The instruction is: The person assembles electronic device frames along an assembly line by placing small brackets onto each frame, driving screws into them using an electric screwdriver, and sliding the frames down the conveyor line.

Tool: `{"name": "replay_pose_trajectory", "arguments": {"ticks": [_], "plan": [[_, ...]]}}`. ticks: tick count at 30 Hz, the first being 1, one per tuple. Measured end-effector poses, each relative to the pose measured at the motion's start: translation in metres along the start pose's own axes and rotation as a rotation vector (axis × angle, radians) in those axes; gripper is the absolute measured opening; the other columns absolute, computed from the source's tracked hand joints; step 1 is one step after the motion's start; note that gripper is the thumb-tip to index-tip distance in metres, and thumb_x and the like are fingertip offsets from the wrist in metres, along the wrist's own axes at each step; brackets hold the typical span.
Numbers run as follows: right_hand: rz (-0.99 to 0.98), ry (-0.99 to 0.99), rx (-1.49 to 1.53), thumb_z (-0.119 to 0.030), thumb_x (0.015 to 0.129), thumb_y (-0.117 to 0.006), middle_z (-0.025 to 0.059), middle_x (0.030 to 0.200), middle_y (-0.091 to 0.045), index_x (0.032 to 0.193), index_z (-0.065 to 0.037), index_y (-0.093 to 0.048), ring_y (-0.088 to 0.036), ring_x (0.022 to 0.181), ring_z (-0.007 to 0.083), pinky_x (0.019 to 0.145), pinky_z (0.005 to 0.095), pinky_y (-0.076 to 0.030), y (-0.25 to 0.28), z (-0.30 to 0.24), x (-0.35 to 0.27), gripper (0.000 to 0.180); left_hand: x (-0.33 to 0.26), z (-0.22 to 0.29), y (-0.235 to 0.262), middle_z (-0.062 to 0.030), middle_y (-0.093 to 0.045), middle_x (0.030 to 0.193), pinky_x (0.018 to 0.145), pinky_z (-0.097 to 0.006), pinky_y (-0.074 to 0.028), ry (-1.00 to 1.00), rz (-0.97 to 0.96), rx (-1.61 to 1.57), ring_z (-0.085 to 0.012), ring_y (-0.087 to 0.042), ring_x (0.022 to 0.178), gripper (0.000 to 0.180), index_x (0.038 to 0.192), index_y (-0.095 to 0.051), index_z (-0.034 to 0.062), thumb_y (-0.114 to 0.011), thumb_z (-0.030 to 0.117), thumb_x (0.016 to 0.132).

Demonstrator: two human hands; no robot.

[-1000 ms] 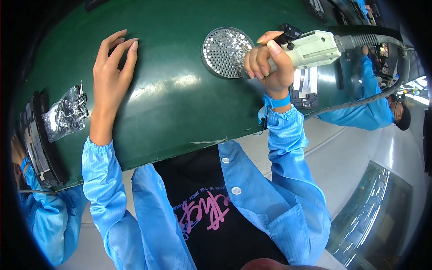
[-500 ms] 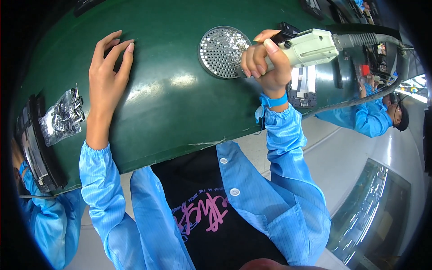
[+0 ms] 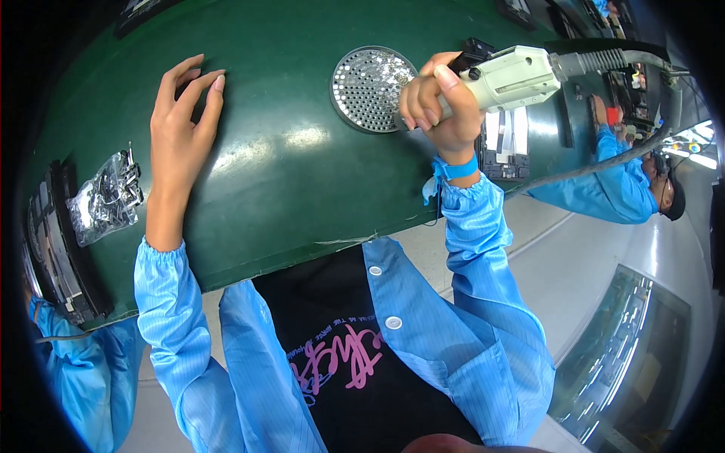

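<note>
My right hand [image 3: 445,109] is wrapped round a pale green electric screwdriver [image 3: 513,79], whose cable end points to the right. The tool's tip is hidden behind my fingers, by the right edge of a round perforated screw tray [image 3: 355,90]. Small bright screws fill many of the tray's holes, with a loose heap at its upper right. On the green table my left hand [image 3: 180,121] rests with curved fingers apart, holding nothing. A blue strap [image 3: 459,169] circles my right wrist.
A clear bag of small dark parts [image 3: 109,198] lies at the left, beside long black assemblies [image 3: 64,249]. Behind my right wrist is a black part with white panels [image 3: 506,143]. The tool's grey cable [image 3: 604,167] curves along the right, near a co-worker in blue [image 3: 604,185].
My right hand and the screwdriver have shifted slightly left. My left hand stays nearly still. At the right, the co-worker's arm has reached farther over the table.
</note>
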State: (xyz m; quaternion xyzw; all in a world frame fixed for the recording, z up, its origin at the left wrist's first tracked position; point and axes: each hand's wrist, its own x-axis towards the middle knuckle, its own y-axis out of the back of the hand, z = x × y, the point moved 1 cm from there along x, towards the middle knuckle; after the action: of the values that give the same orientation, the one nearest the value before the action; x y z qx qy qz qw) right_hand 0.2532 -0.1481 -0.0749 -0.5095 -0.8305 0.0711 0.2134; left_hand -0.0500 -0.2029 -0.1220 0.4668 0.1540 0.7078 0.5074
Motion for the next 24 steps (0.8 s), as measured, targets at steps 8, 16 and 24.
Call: {"name": "replay_pose_trajectory", "arguments": {"ticks": [8,16,24], "plan": [[-0.003,-0.010,-0.179,-0.021,0.098,-0.048,0.0003,0.050,-0.037,0.117,0.008,-0.050,-0.038,0.039,0.0105,0.040,0.0295,-0.040,-0.005,0.001,-0.002,0.035,-0.004,0.003,0.001,-0.0091,-0.063,0.121,0.086,-0.033,-0.053,-0.002,0.015,-0.003,-0.0221,-0.065,0.104,0.016,0.103,-0.074,0.0037,-0.069,0.012,0.091],[-0.016,0.071,-0.025,-0.010,0.095,-0.054,0.0029,0.051,-0.043,0.122,0.011,-0.050,-0.042,0.041,0.0115,0.041,0.0288,-0.041,-0.012,-0.011,0.003,0.035,0.010,0.019,0.007,-0.0109,-0.067,0.111,0.083,-0.032,-0.052,-0.081,0.193,-0.045,-0.0223,-0.067,0.099,0.019,0.112,-0.071,0.0053,-0.064,0.011,0.095],[0.149,0.024,-0.132,-0.012,0.088,-0.069,0.0019,0.062,-0.060,0.108,0.002,-0.064,-0.053,0.046,0.0059,0.040,0.0227,-0.039,-0.031,-0.051,0.008,0.024,0.107,0.080,-0.074,-0.0135,-0.069,0.098,0.073,-0.033,-0.053,-0.014,-0.036,-0.386,-0.0216,-0.068,0.085,0.027,0.107,-0.071,0.0036,-0.066,0.026,0.093]]}}
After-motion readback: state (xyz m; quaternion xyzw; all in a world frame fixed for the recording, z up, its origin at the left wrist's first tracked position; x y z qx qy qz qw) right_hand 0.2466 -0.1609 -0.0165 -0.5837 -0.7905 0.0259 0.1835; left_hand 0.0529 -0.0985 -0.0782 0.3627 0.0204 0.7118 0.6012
